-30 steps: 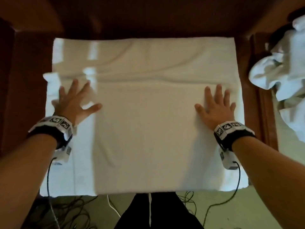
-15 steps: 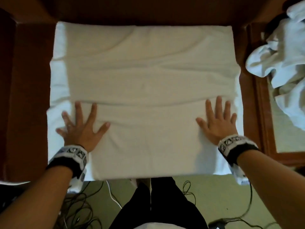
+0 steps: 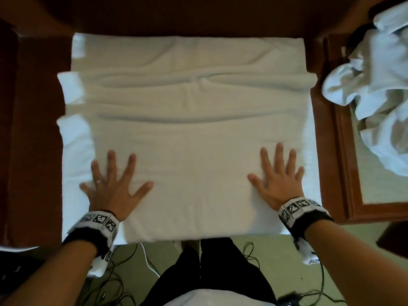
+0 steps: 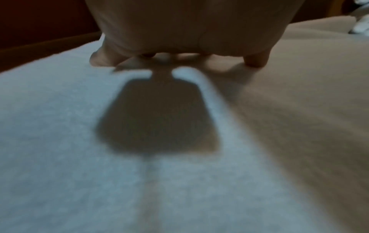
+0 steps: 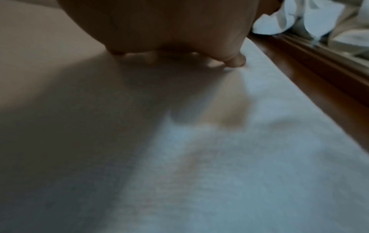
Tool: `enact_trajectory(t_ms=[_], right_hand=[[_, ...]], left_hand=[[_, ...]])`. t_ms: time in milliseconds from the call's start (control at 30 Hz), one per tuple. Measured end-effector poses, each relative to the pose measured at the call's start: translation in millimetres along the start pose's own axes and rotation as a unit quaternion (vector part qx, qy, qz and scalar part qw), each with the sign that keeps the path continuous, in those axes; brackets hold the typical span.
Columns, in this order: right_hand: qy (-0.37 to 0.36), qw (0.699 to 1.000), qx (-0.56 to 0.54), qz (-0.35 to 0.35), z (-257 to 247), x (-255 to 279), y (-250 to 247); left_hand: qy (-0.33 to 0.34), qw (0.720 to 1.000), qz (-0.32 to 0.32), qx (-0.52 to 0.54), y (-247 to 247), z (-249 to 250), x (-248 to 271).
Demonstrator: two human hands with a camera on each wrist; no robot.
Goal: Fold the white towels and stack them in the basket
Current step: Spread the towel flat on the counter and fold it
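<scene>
A large white towel [image 3: 194,138] lies spread on a dark wooden table [image 3: 37,138], folded into layers, with ridges of wrinkles across its far half. My left hand [image 3: 114,184] presses flat on its near left part, fingers straight and spread. My right hand [image 3: 278,180] presses flat on its near right part in the same way. In the left wrist view the palm [image 4: 185,26] rests on the towel [image 4: 139,181]. The right wrist view shows the palm [image 5: 169,23] and its fingertips [image 5: 236,61] down on the cloth [image 5: 199,173]. No basket is in view.
A heap of crumpled white towels [image 3: 379,85] lies at the right on a glass-topped wooden side table [image 3: 344,151]; the heap [image 5: 311,18] also appears in the right wrist view. Cables [image 3: 123,281] trail on the green floor below the table's near edge, beside my legs [image 3: 209,272].
Both flat hands have slid toward me over the towel, from its middle to its near part. Wrinkle ridges have bunched up across the far half.
</scene>
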State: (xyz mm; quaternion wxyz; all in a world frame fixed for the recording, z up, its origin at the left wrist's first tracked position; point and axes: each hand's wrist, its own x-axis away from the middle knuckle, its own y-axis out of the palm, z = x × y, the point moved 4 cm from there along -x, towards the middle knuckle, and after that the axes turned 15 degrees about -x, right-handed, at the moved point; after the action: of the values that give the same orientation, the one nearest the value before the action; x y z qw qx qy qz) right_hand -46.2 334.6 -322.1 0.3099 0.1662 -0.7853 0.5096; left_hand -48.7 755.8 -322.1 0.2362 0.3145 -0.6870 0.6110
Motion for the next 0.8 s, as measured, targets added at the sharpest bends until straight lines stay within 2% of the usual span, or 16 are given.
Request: enact_trajectory(t_ms=[167,267,333,433,567,700,800], right_hand=[[-0.019,0.998,0.010,0.053,-17,-63,-39],[-0.024,0.998,0.002,0.058,-28,-83,-54],[-0.025,0.997,-0.005,0.067,-30,-76,-53],[-0.033,0.996,0.001,0.082,-21,-34,-27],[-0.011,0.999,0.013,0.036,10,23,22],[-0.026,0.997,0.024,0.062,12,5,22],[-0.043,0.996,0.017,0.079,5,-10,11]], left_hand=[[-0.007,0.999,0.047,-0.009,-46,5,-58],[0.003,0.998,0.057,0.009,-68,10,-75],[0.006,0.998,0.064,0.025,-69,12,-67],[0.014,0.998,0.057,0.013,-40,12,-31],[0.012,1.000,0.016,-0.001,18,8,17],[-0.010,0.999,0.041,-0.008,18,5,-2],[0.000,0.998,0.068,-0.002,4,7,-18]])
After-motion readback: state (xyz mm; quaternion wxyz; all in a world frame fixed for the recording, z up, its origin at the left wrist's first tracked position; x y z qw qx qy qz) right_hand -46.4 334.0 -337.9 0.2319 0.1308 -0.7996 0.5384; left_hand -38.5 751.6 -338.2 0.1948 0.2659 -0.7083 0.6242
